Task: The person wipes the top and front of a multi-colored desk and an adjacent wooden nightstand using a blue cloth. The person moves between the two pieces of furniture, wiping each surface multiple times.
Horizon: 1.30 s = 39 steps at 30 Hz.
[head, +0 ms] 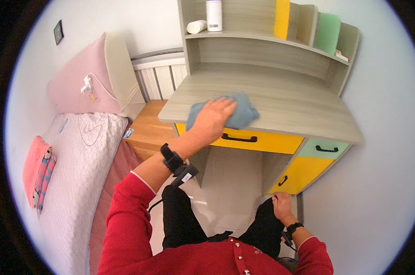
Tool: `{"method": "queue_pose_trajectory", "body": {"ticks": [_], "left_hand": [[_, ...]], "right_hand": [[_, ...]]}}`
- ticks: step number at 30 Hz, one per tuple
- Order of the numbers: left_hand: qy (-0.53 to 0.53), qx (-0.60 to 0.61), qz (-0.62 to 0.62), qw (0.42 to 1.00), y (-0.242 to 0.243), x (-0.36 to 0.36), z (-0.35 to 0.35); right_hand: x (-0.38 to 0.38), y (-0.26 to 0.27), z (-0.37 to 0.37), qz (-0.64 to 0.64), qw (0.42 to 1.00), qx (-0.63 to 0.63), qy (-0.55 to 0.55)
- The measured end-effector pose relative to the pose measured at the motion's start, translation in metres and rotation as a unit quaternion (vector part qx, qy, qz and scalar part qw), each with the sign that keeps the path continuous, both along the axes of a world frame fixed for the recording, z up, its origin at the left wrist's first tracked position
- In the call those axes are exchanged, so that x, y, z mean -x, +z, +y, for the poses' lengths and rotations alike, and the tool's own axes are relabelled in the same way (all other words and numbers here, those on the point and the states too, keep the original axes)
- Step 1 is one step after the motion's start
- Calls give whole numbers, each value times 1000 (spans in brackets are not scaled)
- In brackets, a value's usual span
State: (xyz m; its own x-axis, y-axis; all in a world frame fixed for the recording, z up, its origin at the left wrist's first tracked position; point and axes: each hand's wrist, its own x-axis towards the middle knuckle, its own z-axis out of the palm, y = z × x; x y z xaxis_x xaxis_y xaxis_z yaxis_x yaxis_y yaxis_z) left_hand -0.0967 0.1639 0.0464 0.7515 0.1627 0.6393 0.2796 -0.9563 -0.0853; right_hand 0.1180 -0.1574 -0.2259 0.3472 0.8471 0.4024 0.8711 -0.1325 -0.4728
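Note:
My left hand (215,115) lies palm down on a blue cloth (243,113), pressing it against the wood-grain desktop (279,99) near its front left edge. The cloth is bunched and slightly blurred, spreading out on both sides of the hand. Lower right, my right hand (283,207) rests over my right knee with no object visible in it. Just beyond that hand is the yellow cabinet door (301,173) of the desk. Below the cloth, a yellow drawer (265,141) with a black handle (239,138) is closed.
A shelf unit (248,51) rises behind the desktop, carrying a white bottle (214,16) and a white cylinder (196,26). Left of the desk stands a wooden nightstand (152,118), then a bed (73,165) with a pink folded item (35,168). A wall (375,137) borders the right side.

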Motion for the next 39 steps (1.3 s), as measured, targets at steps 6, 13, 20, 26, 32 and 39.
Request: {"method": "queue_pose_trajectory", "body": {"ticks": [6,13,20,26,32,39], "left_hand": [[-36,12,29,999,5,24,47],[163,75,20,984,16,73,100],[3,36,6,999,0,1,24],[24,151,95,984,36,12,117],[129,153,104,974,38,33,202],[87,104,116,984,32,35,181]], "right_hand": [[1,3,-4,15,999,37,-27],[0,0,-2,10,999,19,-25],[4,8,4,11,999,34,-9],[9,3,9,7,1000,23,-3],[1,-8,15,35,999,30,-23],[-30,-1,49,-33,992,112,-39]]}}
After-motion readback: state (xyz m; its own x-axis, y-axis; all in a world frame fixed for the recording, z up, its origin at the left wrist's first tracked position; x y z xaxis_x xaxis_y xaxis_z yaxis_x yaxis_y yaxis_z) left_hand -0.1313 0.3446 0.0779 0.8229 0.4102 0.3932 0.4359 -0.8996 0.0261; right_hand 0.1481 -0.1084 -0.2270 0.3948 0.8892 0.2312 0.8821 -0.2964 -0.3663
